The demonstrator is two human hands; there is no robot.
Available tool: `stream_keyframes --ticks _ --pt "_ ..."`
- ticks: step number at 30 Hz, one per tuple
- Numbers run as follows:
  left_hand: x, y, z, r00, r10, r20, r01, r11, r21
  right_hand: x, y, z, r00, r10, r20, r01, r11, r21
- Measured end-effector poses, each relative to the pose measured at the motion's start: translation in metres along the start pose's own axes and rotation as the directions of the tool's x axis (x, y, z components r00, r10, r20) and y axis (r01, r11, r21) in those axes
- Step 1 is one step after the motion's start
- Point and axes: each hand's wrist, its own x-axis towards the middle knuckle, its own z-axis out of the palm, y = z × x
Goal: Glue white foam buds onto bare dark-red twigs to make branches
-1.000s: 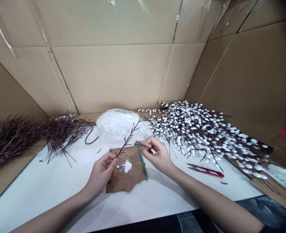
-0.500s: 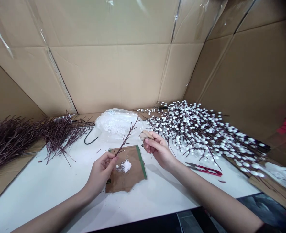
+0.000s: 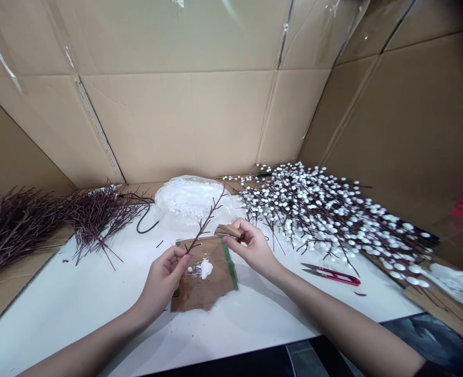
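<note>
My left hand (image 3: 163,280) pinches the base of a bare dark-red twig (image 3: 207,220) that points up and away over the table. My right hand (image 3: 253,246) is closed on a small folded piece of cardboard (image 3: 227,230), held beside the twig's middle. Below both hands lies a torn brown cardboard scrap (image 3: 206,285) with a blob of white glue and a small white bead (image 3: 202,269) on it.
A clear bag of white foam beads (image 3: 188,201) sits behind the hands. Finished twigs with white beads (image 3: 326,214) are heaped at the right, bare twigs (image 3: 39,220) at the left. Red snips (image 3: 331,274) lie on the white table. Cardboard walls surround the place.
My right hand with the cardboard piece rose and moved away from the twig, then came back down beside it. My left hand and the twig stayed put.
</note>
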Motion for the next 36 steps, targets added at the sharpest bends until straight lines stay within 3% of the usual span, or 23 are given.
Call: stream_keyframes --ticks 10,25,36 --pt "0.000 0.001 0.000 1.000 0.006 0.001 -0.006 1.000 0.011 0.000 0.001 0.002 1.000 0.012 0.002 -0.013 0.999 0.032" --pt "-0.001 0.002 0.000 1.000 -0.001 0.004 0.001 1.000 0.021 0.002 -0.006 -0.004 0.993 -0.027 -0.115 0.051 0.975 0.217" --pt "-0.002 0.005 0.001 1.000 0.004 -0.020 -0.003 1.000 0.024 0.000 -0.008 -0.009 0.964 -0.081 -0.254 0.106 0.991 0.086"
